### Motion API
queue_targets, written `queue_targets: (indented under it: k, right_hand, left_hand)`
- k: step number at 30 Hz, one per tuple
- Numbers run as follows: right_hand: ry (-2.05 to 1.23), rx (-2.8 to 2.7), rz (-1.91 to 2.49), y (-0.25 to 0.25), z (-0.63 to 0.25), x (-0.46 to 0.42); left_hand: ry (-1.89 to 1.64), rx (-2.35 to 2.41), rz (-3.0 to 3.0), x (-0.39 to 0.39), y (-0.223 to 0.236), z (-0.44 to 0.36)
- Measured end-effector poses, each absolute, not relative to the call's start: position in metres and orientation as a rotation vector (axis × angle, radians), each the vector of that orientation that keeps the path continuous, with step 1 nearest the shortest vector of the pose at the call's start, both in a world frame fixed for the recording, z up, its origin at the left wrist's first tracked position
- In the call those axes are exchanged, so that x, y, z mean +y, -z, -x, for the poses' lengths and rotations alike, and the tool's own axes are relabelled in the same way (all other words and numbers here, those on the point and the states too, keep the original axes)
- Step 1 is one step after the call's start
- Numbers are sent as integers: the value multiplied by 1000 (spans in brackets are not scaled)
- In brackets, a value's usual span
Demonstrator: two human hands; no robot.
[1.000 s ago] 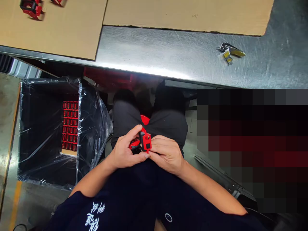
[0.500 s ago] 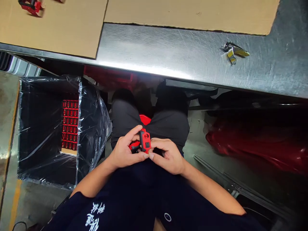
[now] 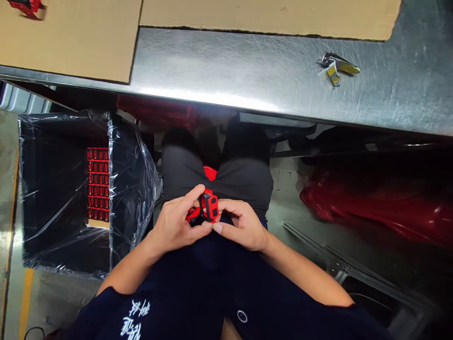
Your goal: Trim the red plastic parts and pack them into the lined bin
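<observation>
Over my lap, my left hand [image 3: 175, 219] is closed around a red-and-black plastic part [image 3: 211, 207], with the thumb at its lower edge and the index finger at its top. Two dark squarish spots show on the part's red face. Another red-and-black piece [image 3: 193, 215] sits deeper in the same hand, partly covered by the fingers. My right hand [image 3: 244, 224] grips the part's right side, index finger against the face and thumb at the bottom corner. Whether something small lies under those fingertips is hidden.
At left stands a dark bin [image 3: 63, 189] lined with clear plastic, holding rows of red-and-black parts [image 3: 98, 184]. On the metal bench [image 3: 226, 71] lie cardboard sheets [image 3: 81, 42], a nail clipper [image 3: 338, 68] and another red-and-black part [image 3: 28, 7]. Red plastic sheeting [image 3: 371, 208] lies at right.
The held part has turned slightly, and its upper opening now looks dark where it was rounder and lighter. My right fingers have shifted along its edge. The whole view has moved a little.
</observation>
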State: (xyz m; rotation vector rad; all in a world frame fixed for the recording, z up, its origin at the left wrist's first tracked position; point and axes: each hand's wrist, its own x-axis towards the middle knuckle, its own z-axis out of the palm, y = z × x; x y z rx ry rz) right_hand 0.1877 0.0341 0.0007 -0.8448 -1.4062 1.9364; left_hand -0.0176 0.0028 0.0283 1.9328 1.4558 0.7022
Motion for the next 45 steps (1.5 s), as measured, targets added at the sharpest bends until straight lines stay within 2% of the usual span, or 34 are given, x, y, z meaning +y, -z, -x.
queue_targets:
  k: [6, 28, 35, 45]
  right_hand:
    - [-1793, -1503, 878, -1, -187, 35]
    - [-1705, -1388, 1049, -8, -181, 34]
    - [-1508, -1501, 1056, -10, -179, 35]
    - [-1340, -1603, 948, -10, -180, 35]
  left_hand:
    - [-742, 1413, -2038, 5, -25, 19]
    - [-730, 1405, -2228, 7, -20, 14]
    - [-740, 1405, -2356, 6, -16, 14]
    - [-785, 1418, -2252, 2, -7, 19]
